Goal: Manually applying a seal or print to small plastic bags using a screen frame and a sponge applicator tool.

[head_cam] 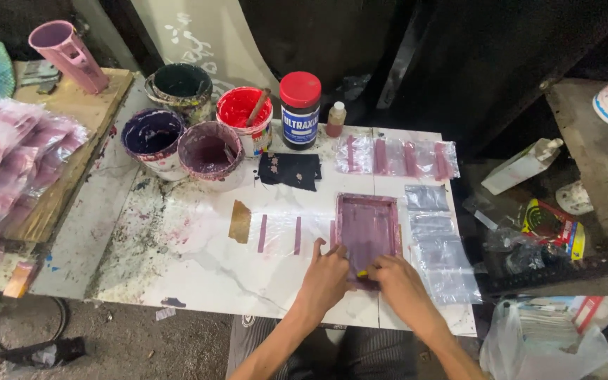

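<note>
A small rectangular printing frame (367,226) stained purple lies flat on the white marble-look table (198,267). My left hand (326,273) rests on its near left corner, fingers spread over the edge. My right hand (395,276) presses on its near right edge, with a small yellow piece showing between the two hands. Clear plastic pouches (443,257) lie in a column to the right of the frame. Two pouches with purple stripes (279,233) lie to its left, and several more striped ones (395,157) sit in a row behind it.
Several ink tubs stand at the back: dark green (181,83), dark purple (152,135), mauve (210,149) and red with a stick (245,112). A red-capped jar (300,109), small bottle (336,118), black cloth (290,169) and a stack of pink pouches (15,162) lie around.
</note>
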